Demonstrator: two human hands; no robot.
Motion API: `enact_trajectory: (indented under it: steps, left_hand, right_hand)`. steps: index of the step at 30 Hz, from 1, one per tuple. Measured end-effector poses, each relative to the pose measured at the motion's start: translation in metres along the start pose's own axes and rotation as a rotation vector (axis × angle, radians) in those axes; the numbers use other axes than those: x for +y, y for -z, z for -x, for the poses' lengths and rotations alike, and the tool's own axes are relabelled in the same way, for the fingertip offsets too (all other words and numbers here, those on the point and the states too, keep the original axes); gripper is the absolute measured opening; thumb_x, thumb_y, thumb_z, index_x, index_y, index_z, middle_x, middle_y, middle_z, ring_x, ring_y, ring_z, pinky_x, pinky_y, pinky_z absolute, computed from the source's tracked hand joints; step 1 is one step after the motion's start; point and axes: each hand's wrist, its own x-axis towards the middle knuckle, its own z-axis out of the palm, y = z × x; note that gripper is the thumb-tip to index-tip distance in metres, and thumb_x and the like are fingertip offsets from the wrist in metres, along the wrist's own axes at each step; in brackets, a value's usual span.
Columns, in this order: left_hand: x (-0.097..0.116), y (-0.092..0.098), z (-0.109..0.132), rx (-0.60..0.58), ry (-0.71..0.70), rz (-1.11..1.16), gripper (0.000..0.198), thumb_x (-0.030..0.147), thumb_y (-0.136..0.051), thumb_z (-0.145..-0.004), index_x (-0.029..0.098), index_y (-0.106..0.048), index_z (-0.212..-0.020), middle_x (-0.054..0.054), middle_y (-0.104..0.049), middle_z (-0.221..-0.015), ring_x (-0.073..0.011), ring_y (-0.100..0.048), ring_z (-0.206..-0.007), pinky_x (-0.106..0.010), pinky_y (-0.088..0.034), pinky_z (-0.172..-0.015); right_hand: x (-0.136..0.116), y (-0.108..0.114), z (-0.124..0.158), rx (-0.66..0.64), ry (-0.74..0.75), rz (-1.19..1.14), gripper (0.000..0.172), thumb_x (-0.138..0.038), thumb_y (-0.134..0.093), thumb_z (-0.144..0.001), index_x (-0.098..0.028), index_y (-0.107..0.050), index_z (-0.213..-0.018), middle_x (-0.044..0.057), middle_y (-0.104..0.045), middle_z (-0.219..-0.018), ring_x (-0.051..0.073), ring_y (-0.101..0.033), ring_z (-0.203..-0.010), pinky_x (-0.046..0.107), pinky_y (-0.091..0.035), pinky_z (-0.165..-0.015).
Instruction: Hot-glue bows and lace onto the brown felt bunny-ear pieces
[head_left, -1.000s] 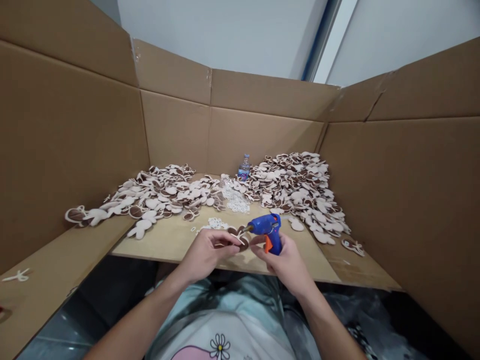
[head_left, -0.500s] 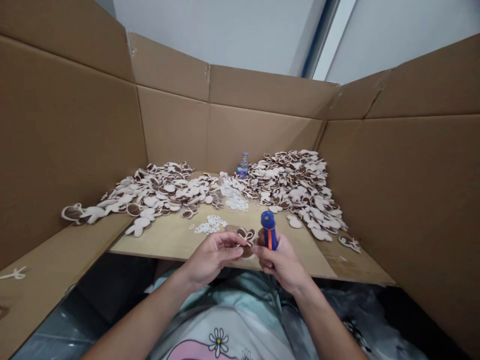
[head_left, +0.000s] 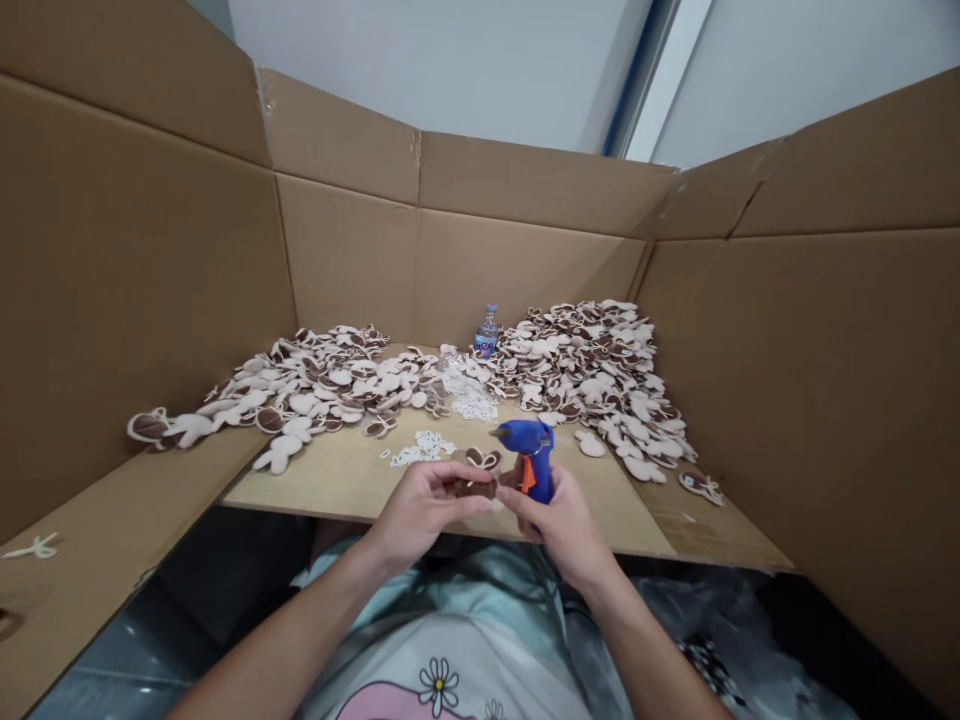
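Note:
Between the thumb and fingers of my left hand (head_left: 420, 510) is a brown bunny-shaped felt piece (head_left: 480, 487) with a cream bow, held just above the board's front edge. My right hand (head_left: 559, 520) is closed around the handle of a blue glue gun (head_left: 534, 460) with an orange trigger. The gun's nozzle points left, over the felt piece. My right thumb is close to the piece's right edge; whether it touches cannot be made out. Beyond my left hand lies a small pile of white tags (head_left: 424, 448) on the wooden board (head_left: 322, 490).
Heaps of felt bunny pieces stand on the left (head_left: 330, 380) and right (head_left: 592, 365). Between them are more white tags (head_left: 472, 395) and a water bottle (head_left: 486, 335). Cardboard walls (head_left: 525, 250) enclose the board. A loose cream bow (head_left: 34, 548) lies at far left.
The glue gun has turned from pointing away to pointing left across the felt piece. In my left hand the felt piece has tilted and shifted slightly left.

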Motion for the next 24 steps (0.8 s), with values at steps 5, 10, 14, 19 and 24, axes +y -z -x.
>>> enact_trajectory:
  steps: [5,10,14,19,24]
  left_hand:
    - [0.013,0.014,-0.004,0.125,-0.049,-0.101,0.028,0.024,-0.085,-0.066,0.018,-0.077,-0.092,-0.009,-0.078,-0.095,-0.0217,-0.072,-0.086,-0.035,-0.055,-0.082]
    - [0.020,0.022,-0.005,0.174,-0.074,-0.156,0.030,0.024,-0.084,-0.066,0.020,-0.078,-0.095,-0.009,-0.079,-0.099,-0.0228,-0.072,-0.092,-0.034,-0.057,-0.079]
    - [0.021,0.023,-0.004,0.178,-0.080,-0.159,0.030,0.024,-0.085,-0.065,0.020,-0.078,-0.094,-0.008,-0.079,-0.099,-0.0226,-0.072,-0.092,-0.034,-0.057,-0.082]
    - [0.024,0.022,-0.003,0.174,-0.082,-0.172,0.031,0.023,-0.085,-0.064,0.020,-0.078,-0.094,-0.010,-0.079,-0.100,-0.0244,-0.073,-0.094,-0.038,-0.058,-0.085]
    - [0.025,0.022,-0.003,0.164,-0.088,-0.170,0.029,0.021,-0.085,-0.064,0.022,-0.078,-0.093,-0.008,-0.079,-0.100,-0.0239,-0.073,-0.095,-0.039,-0.056,-0.090]
  right_hand:
    - [-0.014,0.012,0.002,0.091,0.195,0.312,0.029,-0.037,-0.073,-0.072,-0.019,-0.057,-0.087,-0.002,-0.060,-0.072,0.012,-0.051,-0.060,0.024,-0.044,-0.057]
    - [-0.015,0.019,0.002,0.083,0.223,0.509,0.018,-0.034,-0.065,-0.077,-0.019,-0.056,-0.081,-0.003,-0.055,-0.065,0.012,-0.045,-0.057,0.023,-0.038,-0.053]
    - [-0.013,0.020,-0.001,0.091,0.241,0.567,0.018,-0.035,-0.063,-0.079,-0.018,-0.057,-0.080,-0.003,-0.055,-0.065,0.012,-0.044,-0.057,0.023,-0.036,-0.053]
    - [-0.012,0.021,-0.002,0.101,0.246,0.603,0.022,-0.040,-0.062,-0.080,-0.018,-0.057,-0.079,-0.004,-0.052,-0.063,0.012,-0.040,-0.054,0.023,-0.034,-0.051]
    - [-0.009,0.024,-0.002,0.102,0.236,0.629,0.021,-0.040,-0.060,-0.082,-0.020,-0.056,-0.080,-0.003,-0.051,-0.063,0.013,-0.036,-0.054,0.023,-0.030,-0.050]
